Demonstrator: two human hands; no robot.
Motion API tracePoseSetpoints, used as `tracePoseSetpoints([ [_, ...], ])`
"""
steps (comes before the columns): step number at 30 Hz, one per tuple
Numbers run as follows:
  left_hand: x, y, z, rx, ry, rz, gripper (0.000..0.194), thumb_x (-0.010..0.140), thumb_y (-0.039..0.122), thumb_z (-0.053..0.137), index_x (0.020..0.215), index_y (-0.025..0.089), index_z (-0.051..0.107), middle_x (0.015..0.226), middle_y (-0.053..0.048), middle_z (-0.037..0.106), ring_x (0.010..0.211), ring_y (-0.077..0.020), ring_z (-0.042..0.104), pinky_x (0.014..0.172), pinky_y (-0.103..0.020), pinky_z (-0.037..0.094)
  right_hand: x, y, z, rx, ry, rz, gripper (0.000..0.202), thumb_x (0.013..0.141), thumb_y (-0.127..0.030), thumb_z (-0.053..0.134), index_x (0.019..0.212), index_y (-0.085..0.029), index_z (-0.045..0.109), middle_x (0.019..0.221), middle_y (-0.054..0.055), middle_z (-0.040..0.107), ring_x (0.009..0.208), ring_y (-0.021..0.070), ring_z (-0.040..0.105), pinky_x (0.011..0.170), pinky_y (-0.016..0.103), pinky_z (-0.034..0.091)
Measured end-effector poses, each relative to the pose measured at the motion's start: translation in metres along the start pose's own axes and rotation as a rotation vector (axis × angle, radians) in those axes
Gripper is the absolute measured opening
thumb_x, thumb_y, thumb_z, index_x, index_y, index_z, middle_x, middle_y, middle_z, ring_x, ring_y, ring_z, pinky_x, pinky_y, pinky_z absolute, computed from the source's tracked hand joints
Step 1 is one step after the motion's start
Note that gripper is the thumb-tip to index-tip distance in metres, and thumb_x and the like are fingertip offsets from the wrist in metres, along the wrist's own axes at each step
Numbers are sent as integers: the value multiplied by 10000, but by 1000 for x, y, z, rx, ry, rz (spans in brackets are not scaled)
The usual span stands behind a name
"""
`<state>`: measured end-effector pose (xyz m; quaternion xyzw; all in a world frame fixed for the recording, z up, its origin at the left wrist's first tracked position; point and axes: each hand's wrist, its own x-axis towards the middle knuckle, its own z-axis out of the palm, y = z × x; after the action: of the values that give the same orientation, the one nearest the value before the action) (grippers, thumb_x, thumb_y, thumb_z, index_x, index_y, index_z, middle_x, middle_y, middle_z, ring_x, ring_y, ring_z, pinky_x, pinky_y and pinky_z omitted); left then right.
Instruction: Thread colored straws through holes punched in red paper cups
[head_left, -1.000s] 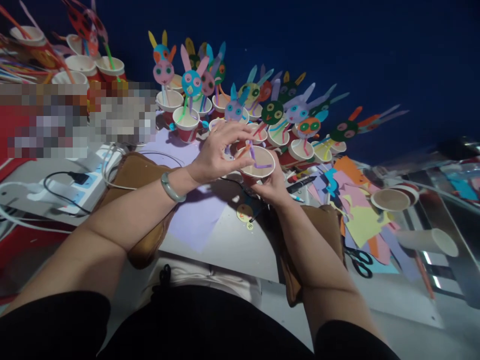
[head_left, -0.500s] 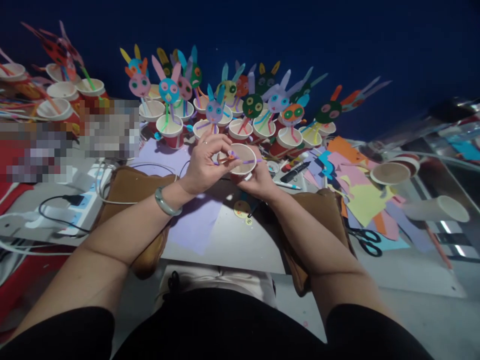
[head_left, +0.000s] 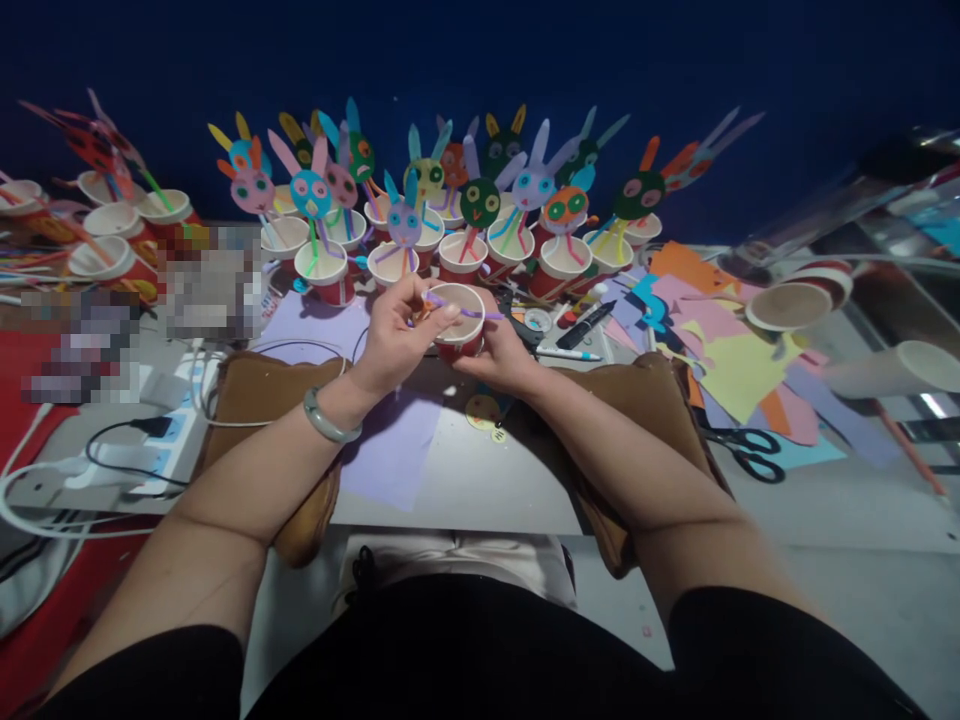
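Observation:
A red paper cup (head_left: 459,342) with a white rim is held over the table, tilted so that its opening faces me. My right hand (head_left: 501,352) wraps round its right side and underside. A purple straw (head_left: 487,316) sticks out past the cup's right rim. At the left rim my left hand (head_left: 397,335) pinches a purple straw end and a small orange bit between thumb and fingers. The thumb partly covers the cup's mouth, so where the straw runs inside cannot be seen. A jade-coloured bangle (head_left: 330,415) circles my left wrist.
Several paper cups with rabbit-faced figures (head_left: 310,193) line the back. Purple paper (head_left: 394,450), a yellow paper face (head_left: 484,412) and brown pads (head_left: 255,395) lie near me. Coloured scraps (head_left: 739,380), black scissors (head_left: 754,455) and pens (head_left: 585,325) are right; a power strip (head_left: 176,430) is left.
My view has shifted slightly, with the back cups now further left. Both hands still hold the cup; my left thumb lies further over its mouth, and the left fingertips are closer together.

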<state>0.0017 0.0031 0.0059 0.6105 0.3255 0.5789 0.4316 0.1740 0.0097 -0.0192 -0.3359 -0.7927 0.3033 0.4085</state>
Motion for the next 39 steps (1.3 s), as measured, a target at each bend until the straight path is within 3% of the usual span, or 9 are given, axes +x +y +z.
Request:
tracePoseSetpoints([
  [5,4,-1,-6,37,-64,-42,497,785,637,822,935,204,630,853,-10,700,752,-134,712,711,-253,559,-2,3,0,6,1,9,686,794,-573,774,1365,-242,587,1275,136,682,1296,341,621,1191,531,466],
  [14,4,-3,-7,38,-39,-138,497,814,650,788,756,174,660,713,-20,721,633,-116,645,610,-244,524,-3,14,1,-65,-98,-53,437,839,-454,733,1189,-197,676,1288,143,685,1261,340,629,1159,540,499],
  [17,5,-7,-7,7,-49,-169,502,807,652,793,747,179,634,720,-16,729,625,-112,641,613,-243,522,-4,14,2,-95,-119,-26,531,814,-496,782,1242,-204,666,1347,155,669,1257,359,641,1139,552,512],
  [20,7,-11,-8,-7,-50,-187,528,777,669,807,731,184,606,714,-9,727,622,-106,637,620,-240,523,-4,12,0,-119,-81,18,765,689,-590,894,1325,-247,642,1386,139,669,1294,381,629,1135,556,505],
  [23,11,-13,-11,-4,-28,-176,555,746,691,820,725,182,602,710,-8,721,618,-101,634,623,-240,525,-4,9,-5,-113,-34,98,885,575,-671,938,1288,-235,649,1271,126,720,1169,368,684,1019,528,554],
  [25,13,-14,-14,5,-23,-173,560,739,702,818,738,182,610,712,-8,718,612,-102,632,613,-244,526,-3,9,-8,-59,-9,165,861,555,-701,935,1218,-230,652,1085,75,747,923,282,712,833,432,586],
  [28,16,-14,-17,-1,-24,-180,572,726,718,819,743,186,610,699,-4,707,603,-108,630,596,-250,526,-1,6,-10,89,74,222,742,598,-745,894,1088,-249,643,865,-6,700,646,155,594,625,311,517],
  [33,17,-9,-17,-59,-22,-203,564,698,699,851,747,183,627,707,-1,699,613,-109,621,596,-251,512,4,-3,-8,323,158,218,572,757,-779,766,915,-250,616,787,-8,652,619,137,571,588,299,498],
  [39,15,-11,-15,-73,-27,-210,547,697,653,881,713,182,604,640,33,578,568,-81,524,545,-237,421,3,-8,-9,298,191,216,548,778,-778,750,866,-253,620,660,-28,586,524,130,514,510,312,468],
])
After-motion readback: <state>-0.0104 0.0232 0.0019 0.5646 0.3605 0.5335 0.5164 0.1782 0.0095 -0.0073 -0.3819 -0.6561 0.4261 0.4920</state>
